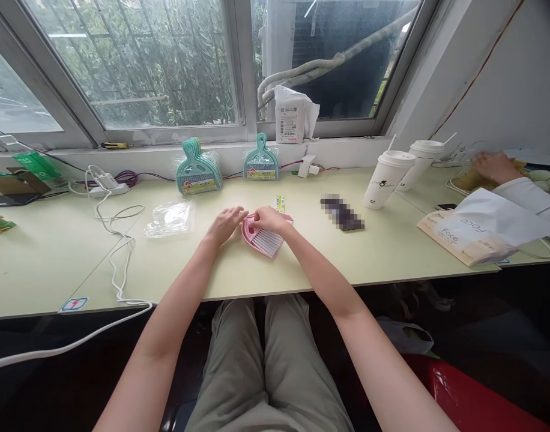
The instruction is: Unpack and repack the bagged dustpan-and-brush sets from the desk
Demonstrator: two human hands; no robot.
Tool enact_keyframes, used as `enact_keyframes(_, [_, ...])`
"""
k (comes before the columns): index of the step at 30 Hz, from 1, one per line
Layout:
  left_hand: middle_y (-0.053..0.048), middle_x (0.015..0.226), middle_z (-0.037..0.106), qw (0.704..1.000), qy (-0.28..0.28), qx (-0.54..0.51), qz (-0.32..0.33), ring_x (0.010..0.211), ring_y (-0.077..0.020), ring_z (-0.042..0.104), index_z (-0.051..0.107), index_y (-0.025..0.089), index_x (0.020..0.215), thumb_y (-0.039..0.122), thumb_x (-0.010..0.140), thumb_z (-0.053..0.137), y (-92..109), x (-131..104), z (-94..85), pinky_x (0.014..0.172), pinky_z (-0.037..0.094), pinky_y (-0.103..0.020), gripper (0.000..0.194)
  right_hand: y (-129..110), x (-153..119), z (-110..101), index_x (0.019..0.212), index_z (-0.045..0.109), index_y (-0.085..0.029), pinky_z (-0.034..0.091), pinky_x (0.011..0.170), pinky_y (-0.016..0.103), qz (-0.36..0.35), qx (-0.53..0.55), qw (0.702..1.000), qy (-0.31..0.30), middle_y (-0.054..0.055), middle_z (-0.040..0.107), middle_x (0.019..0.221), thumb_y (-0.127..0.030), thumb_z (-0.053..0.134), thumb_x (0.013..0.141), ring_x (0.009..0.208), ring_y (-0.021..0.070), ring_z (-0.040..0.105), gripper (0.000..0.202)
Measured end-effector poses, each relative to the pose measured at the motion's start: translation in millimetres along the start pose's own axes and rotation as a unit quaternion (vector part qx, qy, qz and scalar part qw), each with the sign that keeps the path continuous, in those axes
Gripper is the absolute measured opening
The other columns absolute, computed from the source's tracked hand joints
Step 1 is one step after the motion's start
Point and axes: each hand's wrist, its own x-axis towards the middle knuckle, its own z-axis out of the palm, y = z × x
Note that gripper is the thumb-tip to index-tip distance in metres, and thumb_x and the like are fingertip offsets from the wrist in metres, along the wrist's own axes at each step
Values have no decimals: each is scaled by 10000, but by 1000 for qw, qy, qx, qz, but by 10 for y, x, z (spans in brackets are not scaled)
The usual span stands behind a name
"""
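A pink dustpan and brush set (266, 241) lies on the pale green table, its white bristles facing the front right. My right hand (266, 219) is closed on its upper part, with fingers at the handle opening. At the set's left end is my left hand (227, 224), its fingers bent and close to the pink rim; what they hold, if anything, is hidden. Just behind my right hand lies a small yellow-green label card (280, 204). Clear plastic bags (170, 218) rest to the left of my left hand.
Wrapped teal dustpan sets (197, 174) and another teal set (261, 165) lean at the wall. White cups (387, 178), a blurred dark object (342, 213) and a paper bag (477, 231) stand right, near another person's hand (495, 166). A white cable (122, 258) crosses left.
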Motion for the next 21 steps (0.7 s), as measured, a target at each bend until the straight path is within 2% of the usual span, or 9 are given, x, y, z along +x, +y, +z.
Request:
enact_keyframes(3, [-118,1105,643,998,-34,28,35,1030,-224,598,629,179,1133,57,898,407,-11,-17,13,838,453,-337,345,21,30,41,772,739,-132,369,573,217,-17,30,999,-4,45,688,730,-310,648,811,657,124,571,204])
enact_keyframes(7, [-119,1062,667,998,-30,42,24,1039,-223,616,644,167,1104,51,903,409,10,-16,19,778,463,-318,331,-27,39,56,795,730,-113,368,578,216,-2,25,1000,18,61,690,760,-248,673,785,659,125,563,147])
enact_keyframes(11, [-131,1041,678,999,-33,36,11,1010,-233,636,665,164,1085,46,893,425,30,3,30,761,468,-328,329,-106,12,26,836,724,-110,374,624,225,-4,-28,999,40,91,700,831,-184,643,805,740,152,583,113])
enact_keyframes(15, [-139,999,680,999,-25,37,4,964,-244,649,672,155,1095,85,918,407,18,-7,65,772,473,-347,326,-107,-3,8,824,717,-115,385,644,215,-17,-17,999,42,83,703,832,-146,649,792,757,151,587,82])
enact_keyframes(19, [-150,1143,651,999,7,19,31,1092,-245,606,650,157,1146,104,931,396,-4,-38,83,874,465,-354,338,-76,9,24,793,722,-112,397,656,209,-15,2,999,48,79,707,817,-140,667,769,738,142,590,66])
enact_keyframes(21, [-140,1212,629,999,5,3,37,1100,-234,602,635,170,1174,100,925,401,-9,-48,94,858,474,-333,348,-68,22,37,789,732,-105,398,644,217,-11,-6,998,55,85,708,795,-128,654,762,698,139,582,85])
